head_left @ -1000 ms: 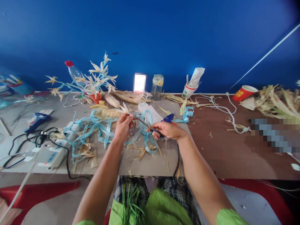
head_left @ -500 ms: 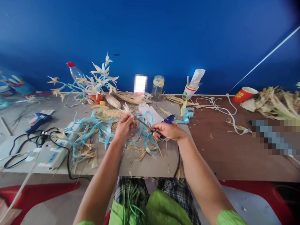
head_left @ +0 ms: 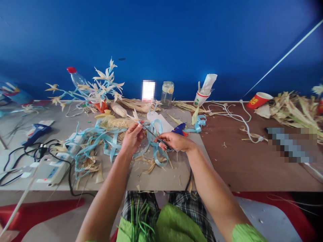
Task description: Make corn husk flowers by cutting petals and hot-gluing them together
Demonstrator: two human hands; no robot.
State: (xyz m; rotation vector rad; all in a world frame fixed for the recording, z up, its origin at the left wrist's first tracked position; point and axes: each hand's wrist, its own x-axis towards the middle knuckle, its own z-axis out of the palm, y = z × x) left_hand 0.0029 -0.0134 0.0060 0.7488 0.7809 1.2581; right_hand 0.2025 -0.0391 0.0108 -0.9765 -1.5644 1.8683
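Observation:
My right hand (head_left: 176, 141) is closed around the dark handles of a pair of scissors (head_left: 149, 131). Their long blades point up and left, the tips reaching the fingers of my left hand (head_left: 133, 136). Thumb and forefinger of that left hand are pinched together, and the pale pointed tips of a corn husk flower (head_left: 135, 116) stick up just above them. The part inside the pinch is hidden. Light blue ribbon (head_left: 161, 158) loops loosely below and behind the scissors. Husk scraps (head_left: 150, 166) lie under both hands.
At left are a blue glue gun (head_left: 37, 131), a white power strip (head_left: 59, 164) and black cords. Another blue glue gun (head_left: 179, 129) lies beyond my right hand. Husk flowers on blue stems (head_left: 106, 79), a glass jar (head_left: 167, 94) and cups line the wall. A phone (head_left: 290, 144) lies right.
The whole view has shifted slightly, so things appear a little further left. Both hands keep nearly the same pose, with the scissors still at the left fingertips.

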